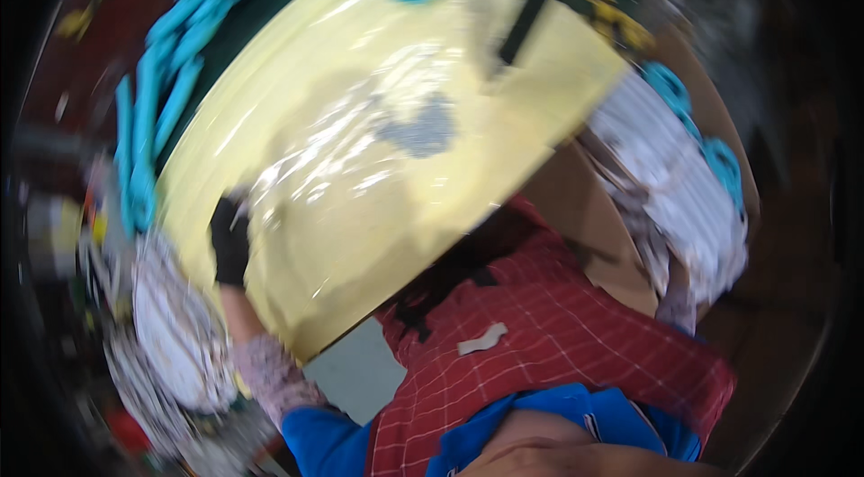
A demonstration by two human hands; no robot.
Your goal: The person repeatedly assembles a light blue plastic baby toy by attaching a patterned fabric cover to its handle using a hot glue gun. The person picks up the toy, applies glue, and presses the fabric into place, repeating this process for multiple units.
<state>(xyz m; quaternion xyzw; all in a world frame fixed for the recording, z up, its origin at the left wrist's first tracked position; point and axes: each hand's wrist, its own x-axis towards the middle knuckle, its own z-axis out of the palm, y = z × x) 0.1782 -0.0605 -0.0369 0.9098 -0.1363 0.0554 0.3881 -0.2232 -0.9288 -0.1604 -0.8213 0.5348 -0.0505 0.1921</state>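
My left hand (230, 241), in a black glove, rests at the left side of the yellow tabletop (342, 288). It is beside a shiny patch that looks like clear plastic sheet (333, 162). Motion smears its fingers, so I cannot tell whether they grip anything. My right forearm (679, 292) reaches up at the right, against a bundle of white, strip-like material (688, 216). The hand at its end blends into that bundle, and its fingers do not show. A grey worn patch (421, 128) marks the middle of the tabletop.
Turquoise tube-like strips (184, 36) hang round the table's far left edge. More turquoise loops (670, 90) lie by the white bundle, next to brown cardboard (589, 216). A dark bar (531, 18) crosses the far right corner. White bundles (180, 324) stand at the left.
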